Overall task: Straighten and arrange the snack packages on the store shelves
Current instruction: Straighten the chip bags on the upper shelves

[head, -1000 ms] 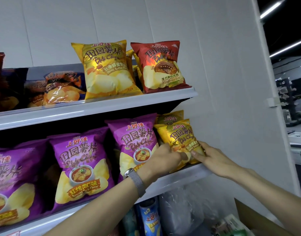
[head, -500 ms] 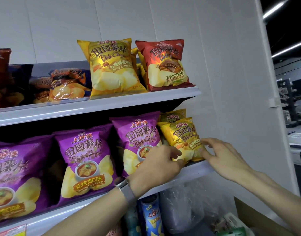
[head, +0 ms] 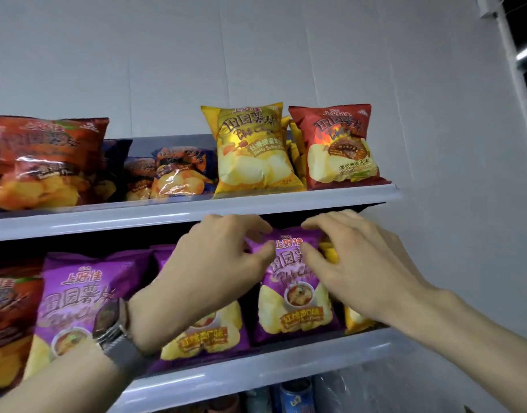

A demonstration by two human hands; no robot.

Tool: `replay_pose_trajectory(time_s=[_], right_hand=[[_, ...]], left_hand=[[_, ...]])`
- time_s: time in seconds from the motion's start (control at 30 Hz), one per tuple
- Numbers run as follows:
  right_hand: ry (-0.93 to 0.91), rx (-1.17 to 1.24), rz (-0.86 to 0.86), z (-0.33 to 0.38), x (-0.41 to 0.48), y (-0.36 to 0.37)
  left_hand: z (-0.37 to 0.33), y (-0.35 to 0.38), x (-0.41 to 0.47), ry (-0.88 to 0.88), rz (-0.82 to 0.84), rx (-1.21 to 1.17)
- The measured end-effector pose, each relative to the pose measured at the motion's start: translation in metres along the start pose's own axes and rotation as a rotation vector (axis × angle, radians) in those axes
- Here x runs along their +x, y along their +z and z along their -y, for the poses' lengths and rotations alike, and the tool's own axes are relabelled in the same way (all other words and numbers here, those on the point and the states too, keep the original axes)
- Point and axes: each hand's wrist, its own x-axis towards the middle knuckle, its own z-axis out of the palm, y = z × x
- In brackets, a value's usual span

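Both hands are up at the top of a purple chip bag (head: 292,290) that stands upright on the middle shelf (head: 256,374). My left hand (head: 217,263), a watch on its wrist, pinches the bag's upper left corner. My right hand (head: 354,263) holds the upper right corner with fingers spread over it. A small yellow bag (head: 356,318) peeks out behind my right hand at the shelf's right end. More purple bags (head: 80,296) stand to the left.
The top shelf (head: 196,213) carries a yellow bag (head: 253,150), a red bag (head: 342,147), low dark bags (head: 172,171) and an orange-red bag (head: 44,162). A white wall closes the right side. Cans (head: 295,397) stand below the middle shelf.
Both hands left the small yellow bag at the shelf's right end and moved up and left to the top of the purple bag. The camera moved closer and tilted upward.
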Motion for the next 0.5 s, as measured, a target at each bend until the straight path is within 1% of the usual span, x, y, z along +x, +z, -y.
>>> replay_pose_trajectory(time_s=[0.13, 0.23, 0.33, 0.5], right_hand=[[-0.067, 0.008, -0.073, 0.018, 0.041, -0.001], [-0.081, 0.012, -0.100, 0.026, 0.073, 0.001], [-0.105, 0.033, -0.126, 0.031, 0.100, 0.007], [-0.162, 0.126, -0.102, 0.049, 0.122, 0.020]], left_hand=[[0.019, -0.041, 0.009, -0.043, -0.067, 0.013], [0.037, -0.069, 0.021, -0.111, -0.118, 0.057], [0.059, -0.091, 0.038, -0.210, -0.098, 0.086], [0.103, -0.113, 0.072, -0.314, -0.080, 0.179]])
